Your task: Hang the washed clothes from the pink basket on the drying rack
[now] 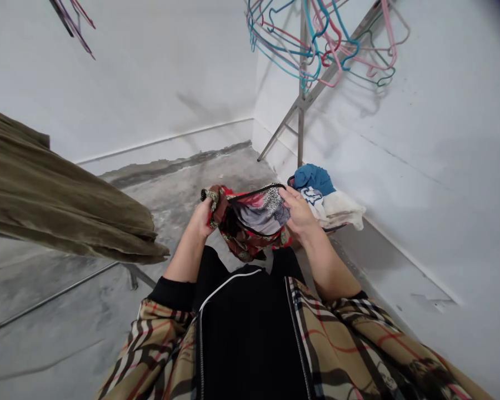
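- We are gripping a patterned garment (pixel 250 219) with both hands, mid-scene above the floor.
- Left hand (pixel 203 218): fingers curling shut on its left edge.
- Right hand (pixel 299 214): fingers pinching its black-trimmed right edge.
- Clothes pile (pixel 329 200) is lying just right.

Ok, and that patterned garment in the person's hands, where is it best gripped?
Probably the black-trimmed edge of the patterned garment, from above, one pinch near each end. It runs taut and uppermost between the left hand and right hand, while the rest hangs bunched below.
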Available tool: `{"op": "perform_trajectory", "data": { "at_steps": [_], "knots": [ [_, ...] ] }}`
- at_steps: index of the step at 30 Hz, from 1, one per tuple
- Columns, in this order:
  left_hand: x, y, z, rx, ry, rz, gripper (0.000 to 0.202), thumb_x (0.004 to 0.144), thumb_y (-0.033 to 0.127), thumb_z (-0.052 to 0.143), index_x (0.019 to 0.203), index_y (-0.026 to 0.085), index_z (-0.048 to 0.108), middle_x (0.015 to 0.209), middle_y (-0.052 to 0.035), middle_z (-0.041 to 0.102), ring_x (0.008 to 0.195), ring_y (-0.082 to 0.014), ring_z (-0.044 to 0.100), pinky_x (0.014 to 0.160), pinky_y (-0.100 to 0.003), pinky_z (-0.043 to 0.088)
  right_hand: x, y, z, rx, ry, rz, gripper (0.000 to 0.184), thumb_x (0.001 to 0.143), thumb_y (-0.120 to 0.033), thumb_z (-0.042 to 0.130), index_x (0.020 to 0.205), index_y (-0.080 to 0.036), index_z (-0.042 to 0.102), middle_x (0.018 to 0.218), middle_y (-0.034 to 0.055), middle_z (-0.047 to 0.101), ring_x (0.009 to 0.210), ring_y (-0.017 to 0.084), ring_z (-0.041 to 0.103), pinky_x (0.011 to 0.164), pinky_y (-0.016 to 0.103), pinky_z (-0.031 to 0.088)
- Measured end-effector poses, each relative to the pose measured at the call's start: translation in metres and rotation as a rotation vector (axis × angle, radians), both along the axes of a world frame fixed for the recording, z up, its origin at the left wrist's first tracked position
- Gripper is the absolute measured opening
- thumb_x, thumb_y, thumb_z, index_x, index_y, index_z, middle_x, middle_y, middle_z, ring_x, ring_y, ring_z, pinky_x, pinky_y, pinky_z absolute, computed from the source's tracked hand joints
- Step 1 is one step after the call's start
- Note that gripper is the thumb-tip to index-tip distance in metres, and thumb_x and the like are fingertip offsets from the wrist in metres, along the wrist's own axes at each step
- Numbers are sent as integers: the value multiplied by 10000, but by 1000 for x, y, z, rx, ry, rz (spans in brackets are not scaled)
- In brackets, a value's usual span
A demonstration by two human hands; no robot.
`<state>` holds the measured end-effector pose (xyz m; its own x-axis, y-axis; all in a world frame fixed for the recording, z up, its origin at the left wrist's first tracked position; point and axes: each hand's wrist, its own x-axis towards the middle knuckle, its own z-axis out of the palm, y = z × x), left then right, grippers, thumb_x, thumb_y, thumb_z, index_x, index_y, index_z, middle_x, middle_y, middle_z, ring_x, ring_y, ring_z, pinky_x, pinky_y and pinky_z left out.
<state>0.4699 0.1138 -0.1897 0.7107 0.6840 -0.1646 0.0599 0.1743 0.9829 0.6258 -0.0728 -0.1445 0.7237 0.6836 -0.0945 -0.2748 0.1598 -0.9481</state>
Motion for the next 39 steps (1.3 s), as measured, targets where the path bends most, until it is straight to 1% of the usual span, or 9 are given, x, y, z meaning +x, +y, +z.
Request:
{"op": "perform_trajectory", "data": {
  "at_steps": [3, 7, 10, 12, 15, 21, 27, 31, 39],
  "knots": [
    [-3, -6, -20, 201, 214, -158, 417, 864, 536, 487, 919, 166, 671, 745, -41, 701, 732, -205, 681, 677, -308, 559, -4, -8, 14, 19, -17, 89, 303, 679, -477, 776, 899, -274, 726, 848, -22, 721, 721, 138, 628, 668, 260, 485],
    [-3, -11, -30, 289, 324, -203, 255, 596, 337, 785, 747, 160, 681, 680, -52, 679, 802, -279, 665, 749, -347, 527, -14, -14, 23, -20, -95, 165, 267, 717, -464, 753, 907, -277, 741, 854, -25, 703, 718, 121, 600, 603, 220, 441],
    [3, -22, -21, 345, 302, -206, 319, 628, 304, 768, 907, 166, 695, 850, -75, 708, 890, -256, 651, 838, -342, 503, -19, -14, 24, -80, -228, 249, 268, 769, -465, 704, 932, -255, 740, 851, -14, 684, 708, 112, 565, 595, 210, 422],
    [7, -35, -11, 345, 177, -274, 386, 728, 346, 698, 1070, 171, 659, 967, -76, 698, 878, -204, 644, 845, -320, 502, -21, -14, 23, -106, -282, 314, 297, 791, -466, 676, 967, -233, 732, 853, -4, 671, 698, 108, 542, 596, 209, 418],
    [10, -54, 1, 330, -80, -356, 391, 795, 371, 646, 1123, 161, 614, 977, -68, 665, 811, -150, 616, 786, -278, 506, -22, -13, 23, -107, -319, 329, 330, 804, -469, 653, 998, -211, 720, 849, 0, 646, 683, 98, 511, 594, 206, 409],
    [14, -72, 7, 462, -190, -97, 259, 842, 340, 611, 1047, 183, 621, 901, -30, 645, 742, -107, 566, 707, -221, 472, -23, -13, 24, -113, -374, 262, 315, 824, -473, 618, 972, -213, 716, 835, 10, 634, 723, 113, 523, 625, 209, 422],
    [24, -77, 6, 794, -51, -63, 193, 850, 250, 570, 1024, 195, 633, 817, -10, 666, 666, -112, 575, 657, -228, 468, -25, -14, 21, -96, -419, 291, 299, 841, -449, 612, 995, -217, 722, 858, 8, 638, 721, 110, 520, 618, 205, 426],
    [28, -66, -1, 946, 97, 6, 214, 862, 187, 531, 1033, 202, 659, 932, -40, 706, 761, -144, 625, 739, -263, 485, -24, -18, 23, -129, -480, 282, 312, 854, -454, 588, 1005, -218, 726, 826, 3, 646, 695, 111, 528, 620, 215, 436],
    [22, -36, -11, 971, 236, 39, 272, 804, 94, 513, 984, 211, 681, 983, -60, 687, 910, -201, 632, 809, -303, 483, -9, -27, 14, -138, -630, 187, 294, 894, -396, 549, 1049, -203, 708, 1057, 35, 722, 943, 178, 650, 828, 299, 506]
  ]
}}
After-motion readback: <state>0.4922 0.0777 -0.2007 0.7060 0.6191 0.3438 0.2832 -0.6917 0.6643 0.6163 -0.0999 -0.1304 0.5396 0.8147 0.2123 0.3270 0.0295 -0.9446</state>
